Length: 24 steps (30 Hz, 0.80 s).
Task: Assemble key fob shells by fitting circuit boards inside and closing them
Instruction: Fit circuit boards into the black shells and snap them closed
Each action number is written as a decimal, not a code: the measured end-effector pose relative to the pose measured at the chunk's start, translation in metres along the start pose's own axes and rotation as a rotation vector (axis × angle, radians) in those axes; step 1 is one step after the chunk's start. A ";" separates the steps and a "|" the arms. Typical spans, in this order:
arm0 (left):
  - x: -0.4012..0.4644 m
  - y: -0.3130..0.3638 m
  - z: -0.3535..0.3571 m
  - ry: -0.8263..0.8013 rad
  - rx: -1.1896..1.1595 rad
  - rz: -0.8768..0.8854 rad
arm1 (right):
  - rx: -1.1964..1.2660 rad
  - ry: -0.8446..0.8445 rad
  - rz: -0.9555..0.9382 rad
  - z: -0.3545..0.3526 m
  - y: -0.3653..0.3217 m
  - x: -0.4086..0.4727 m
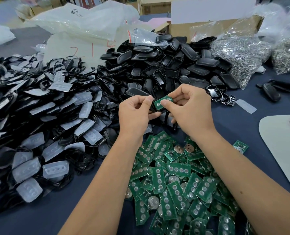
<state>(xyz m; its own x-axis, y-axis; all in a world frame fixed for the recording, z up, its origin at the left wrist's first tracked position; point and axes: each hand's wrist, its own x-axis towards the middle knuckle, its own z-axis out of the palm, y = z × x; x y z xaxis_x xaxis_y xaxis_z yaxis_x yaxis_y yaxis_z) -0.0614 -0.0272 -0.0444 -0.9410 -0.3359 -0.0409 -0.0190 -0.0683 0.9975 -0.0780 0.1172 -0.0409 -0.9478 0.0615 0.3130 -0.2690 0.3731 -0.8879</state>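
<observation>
Both hands meet above the dark blue table [234, 119]. The left hand [135, 112] curls round a glossy black shell half [153, 110], thumb and forefinger pinching its edge. The right hand [190, 107] pinches a flat green circuit board [160, 101] with round silver contacts, pressed into that shell. Loose boards [174, 184] heap nearest the person; matte black shell backs [166, 65] pile behind.

Glossy black plastic shells [166, 65]
</observation>
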 end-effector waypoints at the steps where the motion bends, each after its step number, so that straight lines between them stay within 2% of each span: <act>1: 0.000 0.000 0.000 0.000 0.002 0.000 | 0.015 -0.013 0.017 -0.001 0.000 0.001; 8: -0.005 0.005 -0.001 -0.051 -0.013 0.011 | -0.142 0.072 -0.001 0.001 -0.004 0.000; 11: -0.007 0.006 -0.002 -0.078 0.014 -0.005 | -0.133 0.084 0.020 -0.001 -0.004 0.001; 18: -0.007 0.007 -0.003 -0.050 -0.035 -0.030 | -0.073 -0.042 0.031 -0.007 -0.002 0.003; 24: -0.007 0.009 -0.004 -0.076 -0.046 -0.038 | -0.102 0.013 0.027 -0.005 -0.003 0.000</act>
<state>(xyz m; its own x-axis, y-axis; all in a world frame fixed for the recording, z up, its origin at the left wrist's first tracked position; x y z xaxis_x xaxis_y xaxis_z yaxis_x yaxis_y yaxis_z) -0.0537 -0.0293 -0.0359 -0.9629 -0.2601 -0.0721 -0.0411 -0.1228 0.9916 -0.0765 0.1204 -0.0368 -0.9519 0.0848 0.2944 -0.2239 0.4632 -0.8575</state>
